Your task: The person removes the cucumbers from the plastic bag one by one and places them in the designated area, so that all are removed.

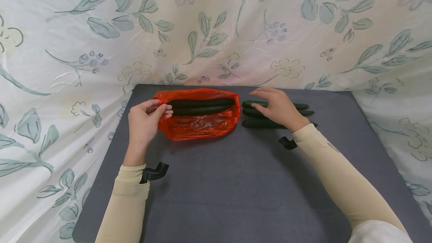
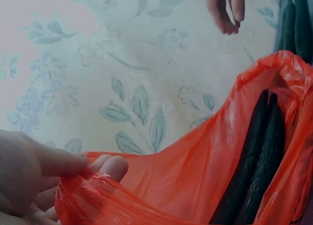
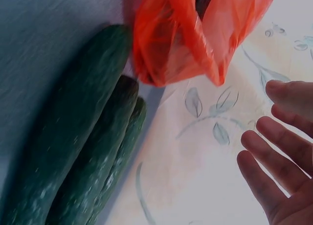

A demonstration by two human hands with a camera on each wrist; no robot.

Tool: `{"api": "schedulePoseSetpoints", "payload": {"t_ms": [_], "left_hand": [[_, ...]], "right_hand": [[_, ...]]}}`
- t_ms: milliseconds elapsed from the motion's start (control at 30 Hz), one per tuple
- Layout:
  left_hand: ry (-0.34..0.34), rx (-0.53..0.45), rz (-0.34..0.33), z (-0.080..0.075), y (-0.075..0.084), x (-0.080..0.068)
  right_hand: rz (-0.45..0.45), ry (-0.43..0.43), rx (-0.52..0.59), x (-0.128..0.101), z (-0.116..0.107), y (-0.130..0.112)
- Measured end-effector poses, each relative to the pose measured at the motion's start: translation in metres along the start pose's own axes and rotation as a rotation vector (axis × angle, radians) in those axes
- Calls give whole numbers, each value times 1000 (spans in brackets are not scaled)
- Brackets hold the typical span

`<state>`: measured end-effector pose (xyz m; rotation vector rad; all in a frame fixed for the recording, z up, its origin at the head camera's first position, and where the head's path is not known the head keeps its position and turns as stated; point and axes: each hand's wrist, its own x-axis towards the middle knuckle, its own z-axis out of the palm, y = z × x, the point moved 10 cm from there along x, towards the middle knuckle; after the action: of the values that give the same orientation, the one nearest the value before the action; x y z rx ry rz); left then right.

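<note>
the left hand (image 1: 144,122) pinches the red plastic bag (image 1: 206,125), two cucumbers (image 1: 202,110) inside, whose flimsy mouth could collapse if that pinch slackens; the right hand (image 1: 281,108), empty, fingers parted, is near three cucumbers (image 1: 261,123) on the table (image 1: 229,183).

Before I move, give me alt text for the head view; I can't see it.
A person's left grip pinches the left end of an open red plastic bag with two cucumbers inside. The right grip, holding nothing, hovers over three more cucumbers lying side by side to the bag's right on a gray table.
</note>
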<state>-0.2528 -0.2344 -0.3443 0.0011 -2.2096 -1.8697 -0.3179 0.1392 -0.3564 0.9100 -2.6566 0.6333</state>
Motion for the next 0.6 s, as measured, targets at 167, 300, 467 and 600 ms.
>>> {"api": "schedulePoseSetpoints", "payload": {"t_ms": [167,300,467,600], "left_hand": [[3,-3,12,0,0,1],[6,-1,12,-1,0,1],[1,-4,3,1,-1,1],[4,1,4,0,-2,1]], "right_hand": [[-29,-2,15,10,7,-10],[-37,-3,30,18,15,-14],[-52,-8,41,27,25,-19],[-57,-24,54,34,33,-24]]}}
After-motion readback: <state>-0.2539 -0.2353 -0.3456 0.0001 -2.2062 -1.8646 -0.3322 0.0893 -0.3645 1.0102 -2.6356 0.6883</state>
